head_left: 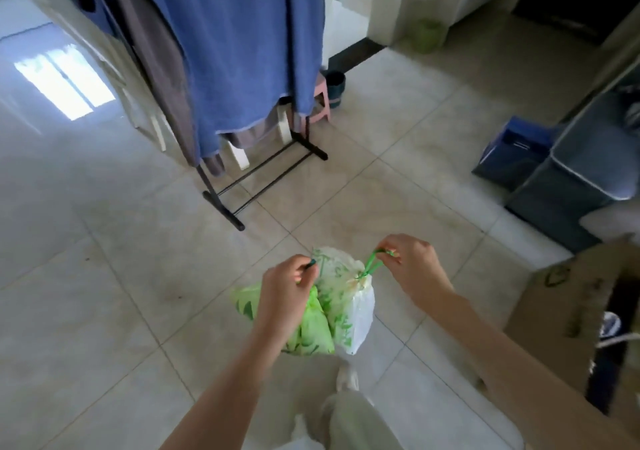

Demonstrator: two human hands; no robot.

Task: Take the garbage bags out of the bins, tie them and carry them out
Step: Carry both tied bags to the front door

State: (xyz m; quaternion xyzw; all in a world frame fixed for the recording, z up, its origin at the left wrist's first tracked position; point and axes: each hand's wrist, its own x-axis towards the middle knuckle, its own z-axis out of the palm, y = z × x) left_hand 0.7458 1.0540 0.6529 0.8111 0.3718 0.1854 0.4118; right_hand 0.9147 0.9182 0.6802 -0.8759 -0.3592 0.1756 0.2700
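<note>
Pale tiled floor [145, 276] is seen throughout, with window light reflected at upper left. A black drying rack [242, 186] is hung with a blue cloth [242, 51]. A grey lidded bin [581, 179] is placed right, a cardboard box [568, 307] nearer, a green bin [427, 36] by the far wall.

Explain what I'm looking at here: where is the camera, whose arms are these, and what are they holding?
There is one picture, from a camera worn on a person's head, looking forward and down. No robot: the two bare arms are the wearer's. The left hand and right hand each pinch a green drawstring of a garbage bag, white and green, hanging above the tiled floor. Ahead stands a clothes rack with a blue cloth; at right a cardboard box and a grey bin.
</note>
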